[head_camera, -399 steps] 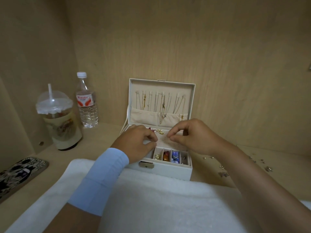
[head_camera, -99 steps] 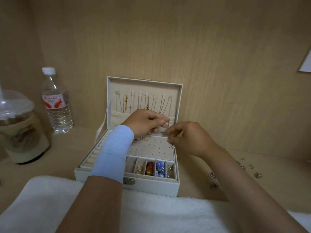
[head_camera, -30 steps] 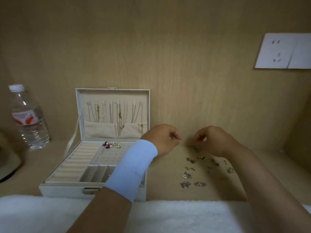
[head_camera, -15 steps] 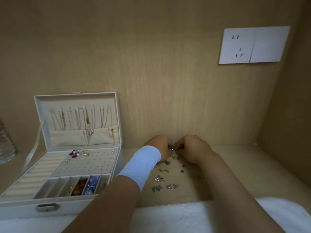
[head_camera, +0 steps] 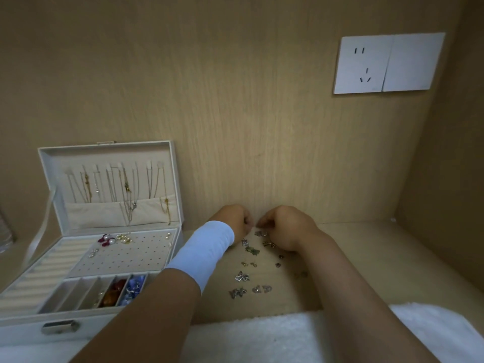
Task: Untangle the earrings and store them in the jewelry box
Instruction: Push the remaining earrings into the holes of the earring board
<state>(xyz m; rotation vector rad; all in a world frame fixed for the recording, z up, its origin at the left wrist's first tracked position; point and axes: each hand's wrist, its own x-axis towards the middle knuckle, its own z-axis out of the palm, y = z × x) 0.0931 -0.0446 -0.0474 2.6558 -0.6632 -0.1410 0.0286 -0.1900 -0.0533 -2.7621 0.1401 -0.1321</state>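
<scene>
Both hands work at the back edge of the worktop (head_camera: 366,258), close to the wooden wall. The left hand (head_camera: 237,218) and the right hand (head_camera: 285,226) face each other with knuckles up. The fingers (head_camera: 264,221) of each are curled in and their tips nearly meet. That posture suits picking two hooked pieces apart, but whether anything is actually pinched between them is too small to tell. The earrings (head_camera: 242,277) lie scattered on the bare wood just below and in front of the hands. They are small silvery pieces, mostly in loose pairs, spread from under the right palm down toward the white towel (head_camera: 262,334) along the front edge. Keeping them spread flat probably makes each pair easy to see and stops them catching on one another again. The jewelry box (head_camera: 104,146) stands open at the left of the worktop, just beside the left forearm, so each freed piece has a short way to go. Its lid stands upright with necklaces (head_camera: 125,184) hanging inside it. The perforated panel (head_camera: 125,255) carries a few stored pieces (head_camera: 115,239) along its back edge and has many holes free. The front compartments (head_camera: 115,294) hold coloured beads. Judging by how much remains on the wood, most of the sorting is yet to do. A pale blue cuff (head_camera: 207,250) wraps the left wrist, and a wall socket (head_camera: 387,62) sits high on the right.
</scene>
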